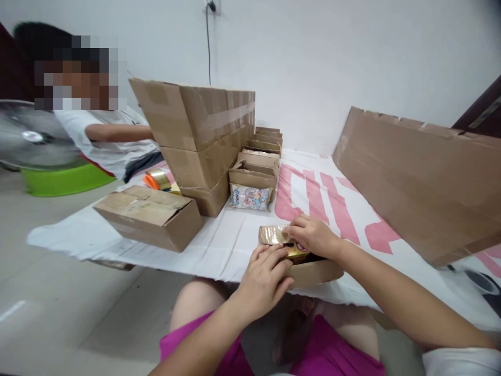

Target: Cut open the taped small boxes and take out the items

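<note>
A small open cardboard box [317, 272] sits at the near edge of the white sheet, just in front of me. A shiny gold packet [273, 235] lies in its top. My left hand [264, 279] rests on the packet and the box's front edge, fingers curled down over them. My right hand [313, 236] presses on the packet from the far side, fingers bent and together. Both hands are on the packet at the same time.
A closed brown box [151, 215] lies at the left. Stacked large cartons [203, 141] stand behind it, with a row of small open boxes [254, 172] and a printed packet [250, 198]. Flattened cardboard [422, 177] leans at the right. Another person [113, 141], tape roll [158, 179], fan [31, 136].
</note>
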Demonstrator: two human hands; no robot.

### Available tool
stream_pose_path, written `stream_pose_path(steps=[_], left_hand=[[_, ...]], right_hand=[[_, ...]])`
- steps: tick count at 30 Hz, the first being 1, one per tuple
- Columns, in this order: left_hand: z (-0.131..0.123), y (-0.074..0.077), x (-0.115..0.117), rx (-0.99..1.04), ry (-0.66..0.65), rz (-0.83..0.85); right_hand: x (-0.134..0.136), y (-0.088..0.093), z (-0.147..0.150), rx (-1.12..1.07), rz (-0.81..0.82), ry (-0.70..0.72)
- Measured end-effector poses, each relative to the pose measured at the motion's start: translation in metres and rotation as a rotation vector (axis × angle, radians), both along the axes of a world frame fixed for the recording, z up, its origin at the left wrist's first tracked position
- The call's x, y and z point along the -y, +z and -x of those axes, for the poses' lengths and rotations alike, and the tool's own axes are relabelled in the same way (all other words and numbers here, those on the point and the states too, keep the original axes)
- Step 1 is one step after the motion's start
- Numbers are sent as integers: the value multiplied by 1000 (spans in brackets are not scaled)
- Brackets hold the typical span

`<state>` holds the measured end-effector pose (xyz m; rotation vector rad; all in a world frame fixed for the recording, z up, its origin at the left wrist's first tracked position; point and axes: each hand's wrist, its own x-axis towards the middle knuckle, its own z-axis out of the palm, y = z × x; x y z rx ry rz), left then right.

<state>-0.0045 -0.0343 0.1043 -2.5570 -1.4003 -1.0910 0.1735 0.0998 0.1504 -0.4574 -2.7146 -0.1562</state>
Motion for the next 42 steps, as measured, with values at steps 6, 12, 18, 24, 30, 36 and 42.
stream_pose_path(steps=[6,12,18,24,30,36,42], left_hand=[[-1,0,-1,2,4,-3],[1,1,0,-5,8,3],[1,-2,0,-3,8,11],[-2,-1,0,-4,3,10],[-2,2,1,-8,8,21],[-1,0,0,-1,-7,18],[0,-1,-1,7,-7,23]], right_hand=[[0,0,5,36,-53,-18],[0,3,-8,-8,6,-160],[1,1,-35,-129,164,-246],[6,5,-35,-151,296,-143],[7,11,-15,-20,480,-241],[9,8,-9,14,485,-286],[8,3,-15,-59,527,-266]])
